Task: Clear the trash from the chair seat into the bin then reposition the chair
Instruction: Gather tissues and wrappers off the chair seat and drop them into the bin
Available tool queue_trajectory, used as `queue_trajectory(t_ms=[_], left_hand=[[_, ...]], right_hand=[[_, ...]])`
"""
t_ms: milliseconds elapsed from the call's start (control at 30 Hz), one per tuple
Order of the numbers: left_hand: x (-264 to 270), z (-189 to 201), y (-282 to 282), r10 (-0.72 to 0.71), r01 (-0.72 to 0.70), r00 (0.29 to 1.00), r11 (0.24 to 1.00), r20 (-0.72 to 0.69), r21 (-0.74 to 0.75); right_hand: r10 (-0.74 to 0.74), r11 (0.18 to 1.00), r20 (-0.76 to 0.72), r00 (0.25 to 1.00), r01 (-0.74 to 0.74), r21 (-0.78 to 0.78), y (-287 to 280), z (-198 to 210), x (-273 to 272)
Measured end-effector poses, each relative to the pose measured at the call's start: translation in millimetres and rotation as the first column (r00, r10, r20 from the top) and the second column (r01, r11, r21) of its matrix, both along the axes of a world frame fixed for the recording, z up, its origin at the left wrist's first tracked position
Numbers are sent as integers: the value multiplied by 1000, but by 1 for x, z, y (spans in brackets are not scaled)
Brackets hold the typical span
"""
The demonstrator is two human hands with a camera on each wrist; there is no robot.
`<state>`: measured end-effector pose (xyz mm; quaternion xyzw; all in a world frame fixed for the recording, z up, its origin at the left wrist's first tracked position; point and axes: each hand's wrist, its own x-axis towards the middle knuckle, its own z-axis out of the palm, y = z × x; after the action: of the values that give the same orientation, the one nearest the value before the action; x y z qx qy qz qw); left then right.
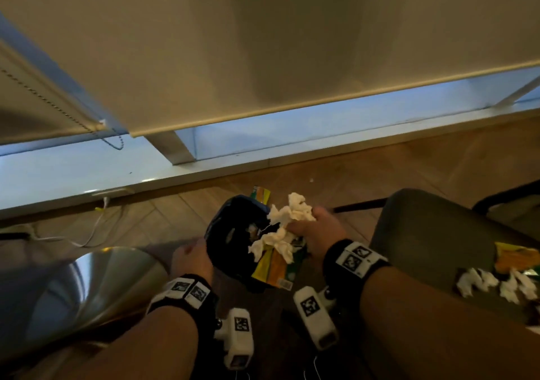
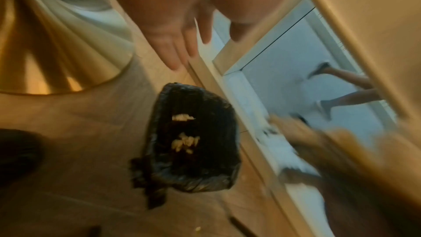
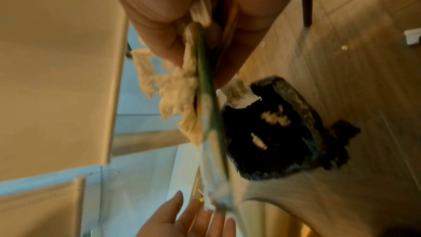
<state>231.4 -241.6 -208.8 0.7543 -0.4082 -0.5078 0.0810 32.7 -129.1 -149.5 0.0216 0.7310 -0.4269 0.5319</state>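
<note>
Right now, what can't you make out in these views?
- Bin depth: head view, black liner too dark.
- Wrapper print: motion blur in the right wrist view, too small in the head view.
- Chair seat trash: cut off by the head view's right edge.

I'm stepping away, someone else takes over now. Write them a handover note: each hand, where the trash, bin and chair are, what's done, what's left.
Right hand: its grip holds a bunch of crumpled tissues and a yellow-green wrapper over the bin, not yet released.
Left hand: open, fingers straight, beside the bin, holding nothing.
Bin: black-lined, on the wooden floor by the window; some scraps already lie inside.
Chair seat: to the right, with more tissues and a wrapper on it.
Another wrapper lies on the floor behind the bin.
Left: drop this handful, clear the seat, reposition the chair.
</note>
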Motion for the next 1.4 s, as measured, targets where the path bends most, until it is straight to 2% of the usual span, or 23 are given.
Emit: queue_trajectory(t_ms=[67,100,133,200,267,333,400,467,500,567,633,700,767,800,867,933,1000,1067,1133,1200,1233,1300,1400], left_hand=[[8,10,17,116,-107,981,992,159,-64],[5,21,31,130,-135,973,991,193,10],[4,26,44,-13,-9,974,995,225,95],[2,29,57,-12,-28,985,974,172,227],[9,26,54,68,-91,991,975,116,205],[16,18,52,69,-96,987,979,148,179],[15,14,55,27,-47,993,984,118,172],[6,13,59,18,-27,998,988,66,152],[3,18,59,17,-25,999,986,49,163],[2,22,57,-3,-4,999,984,40,179],[4,21,52,-32,25,999,988,42,153],[0,21,51,-97,88,993,987,63,131],[-16,31,55,-258,253,964,964,66,84],[-28,38,60,-355,353,934,934,40,46],[-60,57,77,-528,527,848,849,-57,-22],[-97,78,97,-668,660,733,744,-129,-104],[-129,90,117,-776,751,613,630,-147,-199],[-162,99,144,-914,865,389,406,-118,-295],[-192,104,182,-995,921,68,92,-77,-380],[-216,104,224,-974,900,-219,-222,52,-376],[-226,101,244,-938,872,-320,-347,135,-345],[-247,88,279,-875,845,-423,-475,234,-247],[-267,58,311,-782,801,-541,-591,309,-93]], right_hand=[[53,997,30,998,-55,49,-14,-25,21],[73,994,30,997,-75,74,-18,-37,30],[93,990,30,995,-96,108,-21,-47,38],[108,982,29,994,-111,155,-27,-66,45],[88,981,52,995,-96,167,-36,-78,51],[-29,991,157,987,7,137,-49,-87,55],[-102,986,177,979,76,149,-59,-97,58],[45,980,68,997,-57,192,-59,-98,54],[16,976,67,998,-30,216,-54,-98,48],[288,925,-34,957,-268,270,-41,-96,43],[185,961,77,980,-197,197,-23,-93,26],[138,977,77,987,-149,156,2,-80,12],[-146,982,150,978,125,142,24,-63,-5],[-228,969,140,964,211,125,37,-53,-15],[-209,976,43,977,206,73,68,-23,-38],[-114,991,-107,988,121,58,107,8,-62],[-18,995,-275,961,45,91,148,38,-87],[54,980,-421,905,33,198,199,61,-114],[105,946,-535,839,81,314,261,74,-140],[89,895,-551,830,176,410,322,79,-157],[63,868,-534,843,218,446,350,78,-163],[41,810,-469,882,245,533,401,74,-172],[171,723,-330,928,110,682,452,56,-172]])
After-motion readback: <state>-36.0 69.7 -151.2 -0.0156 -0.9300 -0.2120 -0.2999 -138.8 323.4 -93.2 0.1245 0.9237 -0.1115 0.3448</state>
